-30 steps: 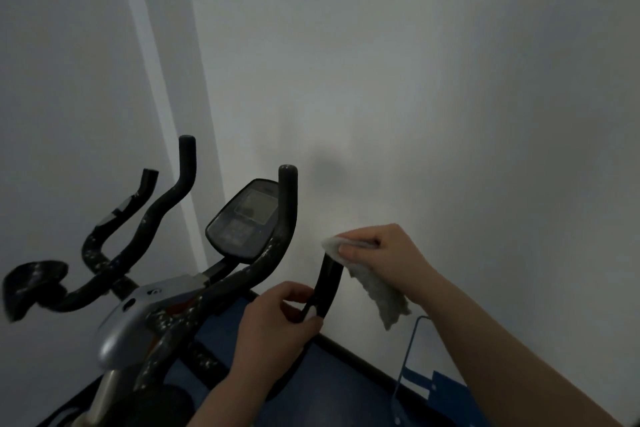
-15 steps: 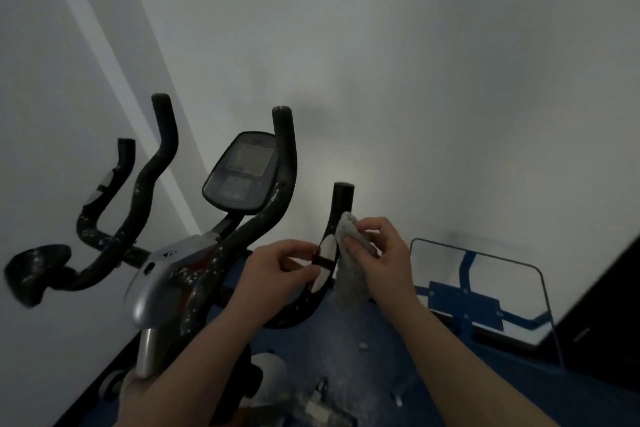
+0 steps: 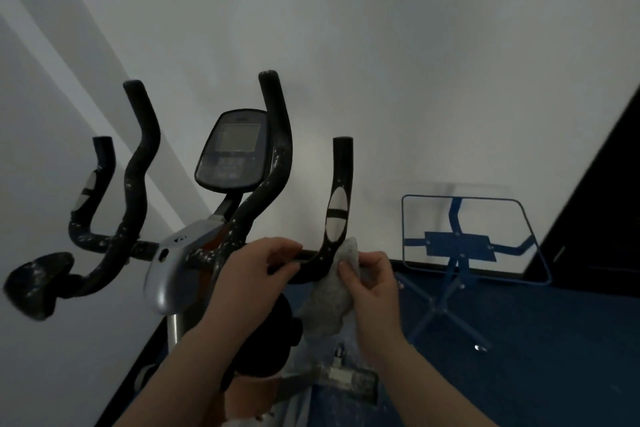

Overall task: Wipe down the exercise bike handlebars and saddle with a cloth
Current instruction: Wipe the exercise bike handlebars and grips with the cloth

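The exercise bike's black handlebars [image 3: 277, 135] rise in front of me, speckled with pale flecks. Its right outer grip [image 3: 341, 191] has silver pulse pads. My right hand [image 3: 372, 282] holds a grey cloth [image 3: 329, 302] pressed against the lower bend of that grip. My left hand [image 3: 256, 270] grips the bar just left of the bend. A dark console [image 3: 232, 152] sits between the bars. The saddle is not in view.
A white wall stands close behind the bike. A blue-framed glass stand [image 3: 464, 239] sits on the blue floor [image 3: 554, 340] to the right. A dark panel [image 3: 595, 211] fills the right edge. A black knob-like part [image 3: 34, 284] juts out at far left.
My right hand has slid the cloth down from the top of the right grip to its lower bend. My left hand stays on the bar. The view has tilted downward.
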Demonstrator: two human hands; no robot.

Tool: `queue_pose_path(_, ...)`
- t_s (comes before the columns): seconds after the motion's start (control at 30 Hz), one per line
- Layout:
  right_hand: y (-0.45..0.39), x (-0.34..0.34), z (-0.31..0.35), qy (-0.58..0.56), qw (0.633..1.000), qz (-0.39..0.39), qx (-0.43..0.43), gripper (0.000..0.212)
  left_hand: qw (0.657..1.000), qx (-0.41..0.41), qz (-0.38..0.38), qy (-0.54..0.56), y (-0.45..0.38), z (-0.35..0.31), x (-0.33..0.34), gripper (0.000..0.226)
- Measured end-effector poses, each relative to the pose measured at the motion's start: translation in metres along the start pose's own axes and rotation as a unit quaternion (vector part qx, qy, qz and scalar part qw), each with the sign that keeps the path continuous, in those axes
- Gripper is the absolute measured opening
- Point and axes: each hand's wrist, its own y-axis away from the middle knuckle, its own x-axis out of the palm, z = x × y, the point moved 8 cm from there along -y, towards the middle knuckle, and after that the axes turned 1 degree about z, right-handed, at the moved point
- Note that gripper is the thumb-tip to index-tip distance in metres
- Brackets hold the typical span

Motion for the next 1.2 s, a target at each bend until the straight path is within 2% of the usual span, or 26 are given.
queue_pose_path(0.1, 0.019, 0.009, -0.023, -0.057, 0.997, -0.03, 0.039, 0.017, 0.998, 0.026, -0.017, -0.053, 0.014, 0.006, -0.007, 0.022)
queue_pose_path(0.23, 0.033, 0.023, -0.036, -0.107, 0.992, -0.05, 0.047, 0.018, 0.994, 0.062, -0.048, -0.079, 0.023, 0.006, -0.012, 0.017)
queue_pose_path(0.5, 0.044, 0.039, -0.041, -0.1, 0.992, -0.046, 0.056, 0.015, 0.993, 0.056, -0.048, -0.093, 0.023, 0.01, -0.007, 0.019)
queue_pose_path(0.73, 0.009, 0.003, 0.005, 0.065, 0.996, -0.066, -0.011, 0.01, 0.998, 0.024, -0.045, -0.039, 0.014, 0.008, -0.003, 0.021)
queue_pose_path(1.07, -0.077, 0.013, 0.079, 0.182, 0.98, 0.016, -0.08, 0.006, 0.994, -0.043, -0.09, 0.052, -0.015, -0.02, 0.026, 0.03)
queue_pose_path(1.13, -0.086, 0.015, 0.088, 0.222, 0.969, 0.041, -0.1, 0.006, 0.992, -0.052, -0.099, 0.06, -0.018, -0.027, 0.033, 0.035)
queue_pose_path(1.2, -0.087, 0.02, 0.104, 0.291, 0.942, 0.091, -0.143, 0.006, 0.991, -0.055, -0.107, 0.053, -0.021, -0.03, 0.039, 0.041)
